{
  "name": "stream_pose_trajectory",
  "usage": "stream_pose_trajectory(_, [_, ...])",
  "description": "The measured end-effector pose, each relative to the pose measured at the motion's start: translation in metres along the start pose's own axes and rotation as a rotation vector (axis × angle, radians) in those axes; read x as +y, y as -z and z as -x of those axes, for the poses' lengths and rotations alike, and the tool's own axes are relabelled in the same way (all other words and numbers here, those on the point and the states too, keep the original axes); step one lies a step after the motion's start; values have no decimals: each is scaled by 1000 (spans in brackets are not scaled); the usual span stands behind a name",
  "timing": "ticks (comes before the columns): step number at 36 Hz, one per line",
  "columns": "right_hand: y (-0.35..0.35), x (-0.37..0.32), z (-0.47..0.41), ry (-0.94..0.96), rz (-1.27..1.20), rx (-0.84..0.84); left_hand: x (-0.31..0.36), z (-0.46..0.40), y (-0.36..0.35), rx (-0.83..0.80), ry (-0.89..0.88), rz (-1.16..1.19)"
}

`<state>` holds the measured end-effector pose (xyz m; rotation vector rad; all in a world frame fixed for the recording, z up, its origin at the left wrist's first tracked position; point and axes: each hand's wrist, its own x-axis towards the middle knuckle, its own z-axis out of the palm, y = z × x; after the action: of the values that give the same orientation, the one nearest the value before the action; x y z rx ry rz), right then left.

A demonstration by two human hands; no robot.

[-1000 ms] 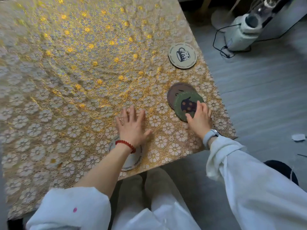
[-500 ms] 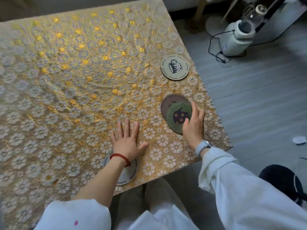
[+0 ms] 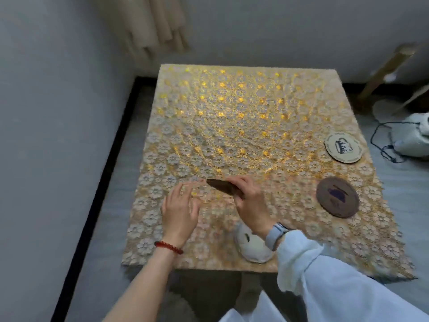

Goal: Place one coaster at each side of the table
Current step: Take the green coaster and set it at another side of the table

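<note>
pinching coaster edge-on in right hand fingers | left hand spread, beside

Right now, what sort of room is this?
Probably a room in a home: a small table under a gold lace cloth sits in a corner, with curtains behind it, coasters laid out, and an appliance on the floor.
</note>
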<state>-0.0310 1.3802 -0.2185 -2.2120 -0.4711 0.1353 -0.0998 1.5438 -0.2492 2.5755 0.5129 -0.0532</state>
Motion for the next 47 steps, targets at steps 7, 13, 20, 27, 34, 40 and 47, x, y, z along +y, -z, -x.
stream_pose_trajectory(7, [-127, -101, 2, 38, -24, -143, -150, 34, 80, 92, 185, 0])
stream_pose_trajectory(13, [-237, -186, 20, 34, -12, -260, -275, 65, 158, 169, 277, 33])
stream_pose_trajectory(20, [-317, -258, 11, 27, -64, -335, -377, 77, 222, 183, 405, 64])
stream_pose_trajectory(27, [-340, -266, -42, -74, -54, -274, -401, 16, 234, 93, 325, 24])
stream_pose_trajectory(34, [-334, -239, -117, -247, -90, -78, -384, -99, 234, -9, 91, -30])
stream_pose_trajectory(40, [-304, -203, -186, -412, -140, 105, -341, -222, 233, -96, -91, -56])
stream_pose_trajectory(47, [-257, -167, -226, -689, -240, 469, -264, -330, 220, -231, -335, -127])
